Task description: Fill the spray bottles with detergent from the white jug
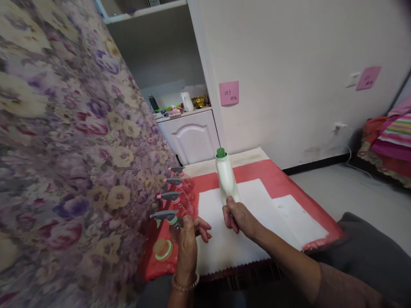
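My right hand [237,216] is closed around the lower part of a pale white bottle [227,177], which it holds tilted over the white cloth. The bottle has a threaded neck, and a green piece [220,152] sticks out of its mouth. On the left, my left hand [192,235] has its fingers apart and appears to hold nothing. Right behind it is the nearest spray bottle [173,220], with a grey and green trigger head; my hand partly hides its body, and I cannot tell whether they touch. Several clear spray bottles [186,199] with grey and pink heads stand in a row beyond.
A round lid-like piece [163,249] lies on the red table cover [210,183] at the near left. White cloths [257,214] are spread over it. A floral curtain [80,162] borders the left side. Behind stands a cabinet [195,134] with small items on its shelf.
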